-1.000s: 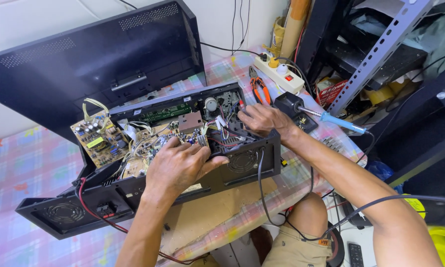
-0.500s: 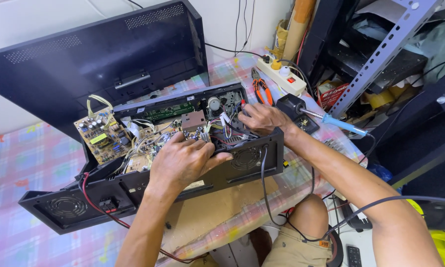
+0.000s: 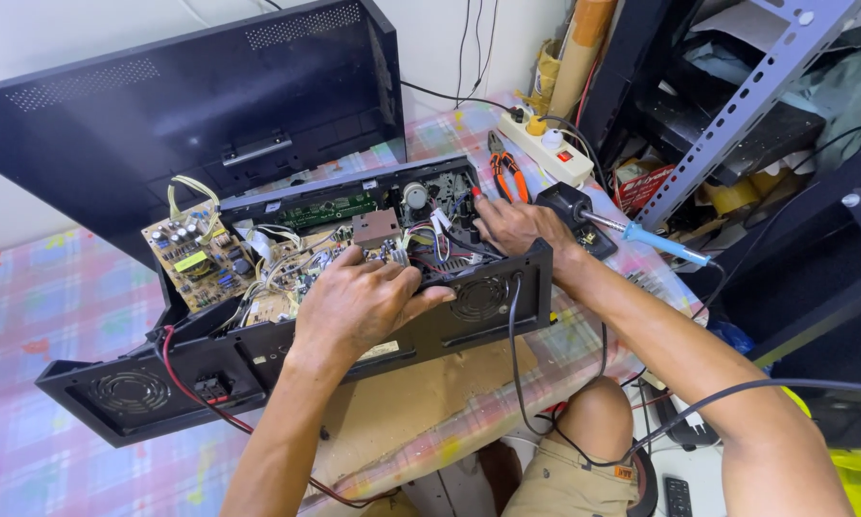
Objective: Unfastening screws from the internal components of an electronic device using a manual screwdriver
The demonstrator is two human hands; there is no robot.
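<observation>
Both hands are reaching into the open chassis (image 3: 469,316): left hand (image 3: 359,302) is pressing wires (image 3: 430,251) loosely curled, right hand (image 3: 512,225) is pinching them just beside.

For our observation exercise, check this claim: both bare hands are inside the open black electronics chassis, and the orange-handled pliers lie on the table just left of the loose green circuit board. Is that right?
Not quite. The head view shows the orange-handled pliers on the table right of the open black electronics chassis, beside the white power strip, far from the loose green circuit board. Both the left hand and right hand are indeed inside the chassis.
</observation>
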